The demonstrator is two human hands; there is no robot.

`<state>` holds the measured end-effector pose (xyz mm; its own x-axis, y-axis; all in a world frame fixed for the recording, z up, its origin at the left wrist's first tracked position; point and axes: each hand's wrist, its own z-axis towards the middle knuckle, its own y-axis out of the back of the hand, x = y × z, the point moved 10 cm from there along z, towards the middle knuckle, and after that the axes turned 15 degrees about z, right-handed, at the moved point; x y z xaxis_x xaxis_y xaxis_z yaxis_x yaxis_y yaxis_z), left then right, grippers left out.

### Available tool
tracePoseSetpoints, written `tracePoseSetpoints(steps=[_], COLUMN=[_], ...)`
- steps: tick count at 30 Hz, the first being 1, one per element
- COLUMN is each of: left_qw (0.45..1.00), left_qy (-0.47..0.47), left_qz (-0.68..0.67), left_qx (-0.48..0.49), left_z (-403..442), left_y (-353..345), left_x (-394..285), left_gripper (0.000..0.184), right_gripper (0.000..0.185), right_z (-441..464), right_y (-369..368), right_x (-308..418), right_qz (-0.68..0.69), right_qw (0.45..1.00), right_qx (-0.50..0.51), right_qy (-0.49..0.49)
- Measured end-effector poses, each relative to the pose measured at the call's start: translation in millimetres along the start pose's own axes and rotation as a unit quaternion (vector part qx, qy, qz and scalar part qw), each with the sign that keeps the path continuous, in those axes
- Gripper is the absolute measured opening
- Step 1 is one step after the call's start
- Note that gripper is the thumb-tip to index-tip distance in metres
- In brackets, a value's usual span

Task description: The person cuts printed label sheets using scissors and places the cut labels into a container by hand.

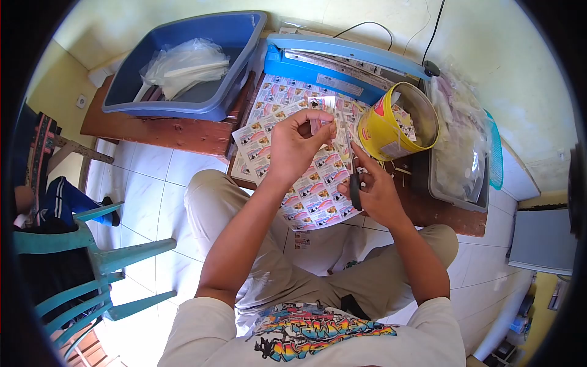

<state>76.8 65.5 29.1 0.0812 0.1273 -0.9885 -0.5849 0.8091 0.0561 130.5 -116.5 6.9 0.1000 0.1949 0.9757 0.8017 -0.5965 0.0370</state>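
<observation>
My left hand (299, 144) pinches a small printed label (322, 105) between thumb and fingers, above the sheets. In my right hand (378, 189) is a pair of scissors (354, 188) with a black handle, its blades pointing up beside the label. Whether the blades touch the label I cannot tell. Beneath both hands lie overlapping printed label sheets (315, 192). A yellow tub (385, 131) leans to the right of the scissors, with cut labels (403, 119) inside.
A blue paper cutter (330, 76) stands behind the sheets. At left, a blue bin (168, 113) holds plastic bags (189, 67). More bags (458, 140) fill a grey tray (455, 205) at right. A green plastic chair (101, 263) stands on the floor, with another person's leg (73, 199) nearby.
</observation>
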Motion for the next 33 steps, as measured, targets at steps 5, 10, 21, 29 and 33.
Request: tracePoseSetpoints(steps=[5, 10, 21, 29, 33], left_qw=[0.999, 0.999, 1.000, 0.999, 1.000], left_qy=[0.006, 0.004, 0.002, -0.008, -0.002], left_qz=[-0.048, -0.039, 0.007, 0.033, 0.026], left_qx=[-0.023, -0.032, -0.014, -0.011, -0.012], left_z=[1.3, 0.6, 1.8, 1.6, 0.6], left_y=[2.0, -0.1, -1.2, -0.6, -0.9], left_x=[0.6, -2.8, -1.2, 0.2, -0.5], left_gripper=[0.019, 0.018, 0.022, 0.022, 0.022], right_gripper=[0.099, 0.099, 0.101, 0.102, 0.102], right_z=[-9.5, -13.1, -9.9, -9.5, -10.6], right_y=[-11.2, -19.1, -20.9, -23.0, -23.9], right_x=[18.5, 18.9, 17.3, 17.2, 18.8], right_qz=[0.170, 0.178, 0.196, 0.188, 0.181], right_qw=[0.984, 0.979, 0.976, 0.977, 0.979], right_qx=[0.030, 0.069, 0.075, 0.079, 0.076], right_qy=[0.038, 0.067, 0.061, 0.066, 0.060])
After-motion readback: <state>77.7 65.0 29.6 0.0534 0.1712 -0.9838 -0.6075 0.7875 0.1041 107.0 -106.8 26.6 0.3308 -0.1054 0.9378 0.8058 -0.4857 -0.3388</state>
